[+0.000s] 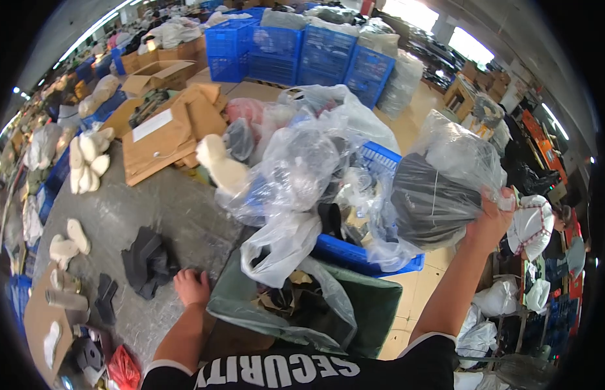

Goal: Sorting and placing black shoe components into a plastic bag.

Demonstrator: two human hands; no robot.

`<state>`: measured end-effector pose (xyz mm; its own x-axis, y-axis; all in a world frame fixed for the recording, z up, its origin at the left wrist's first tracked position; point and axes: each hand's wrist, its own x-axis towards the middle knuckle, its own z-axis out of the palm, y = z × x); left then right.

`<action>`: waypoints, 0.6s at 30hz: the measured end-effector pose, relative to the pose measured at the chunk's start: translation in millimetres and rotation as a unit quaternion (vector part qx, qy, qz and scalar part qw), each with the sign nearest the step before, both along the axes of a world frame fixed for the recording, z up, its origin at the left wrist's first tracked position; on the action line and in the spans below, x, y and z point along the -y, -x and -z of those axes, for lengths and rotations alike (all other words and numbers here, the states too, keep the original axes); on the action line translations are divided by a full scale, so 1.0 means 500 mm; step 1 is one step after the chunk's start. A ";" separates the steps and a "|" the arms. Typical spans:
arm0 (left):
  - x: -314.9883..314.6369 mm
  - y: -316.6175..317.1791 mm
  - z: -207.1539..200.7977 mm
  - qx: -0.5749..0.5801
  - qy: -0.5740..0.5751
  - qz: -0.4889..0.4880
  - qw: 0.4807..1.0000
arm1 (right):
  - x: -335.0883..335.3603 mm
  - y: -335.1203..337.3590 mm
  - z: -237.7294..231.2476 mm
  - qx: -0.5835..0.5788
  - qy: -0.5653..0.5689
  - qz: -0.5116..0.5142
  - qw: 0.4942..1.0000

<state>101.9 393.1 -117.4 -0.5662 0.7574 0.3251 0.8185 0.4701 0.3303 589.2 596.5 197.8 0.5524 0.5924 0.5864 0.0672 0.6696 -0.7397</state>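
Observation:
My right hand (489,211) grips the edge of a clear plastic bag (439,188) filled with dark grey flat pieces. The bag is held up to the right of a blue plastic crate (335,250). Resting on the grey worktable (185,214), my left hand (191,286) holds nothing, with its fingers spread on the surface. Just left of it lies a pile of dark grey fabric pieces (148,263). Further left is a smaller dark piece (105,299). Crumpled clear plastic bags (293,169) heap over the crate and hide most of its contents.
A green bin (374,302) with a plastic liner stands in front of me. Brown paper envelopes (161,146) and cream fluffy pieces (88,159) lie on the table. Blue crates (273,52) stand stacked behind. At right, another person (533,224) is near loaded shelves.

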 end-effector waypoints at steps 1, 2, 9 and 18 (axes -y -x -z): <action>0.010 0.010 0.000 0.009 -0.017 0.019 1.000 | 0.032 0.042 -0.016 -0.001 0.001 -0.018 1.000; 0.014 0.003 -0.021 0.012 -0.069 0.048 0.996 | 0.062 0.079 -0.023 -0.002 0.002 -0.042 0.999; 0.132 -0.028 -0.054 0.678 -0.184 0.023 0.711 | 0.240 0.348 0.082 -0.103 0.218 -0.268 0.933; 0.514 0.118 -0.182 0.767 -0.343 0.065 0.538 | 0.467 0.794 0.308 -0.224 0.383 -0.625 0.643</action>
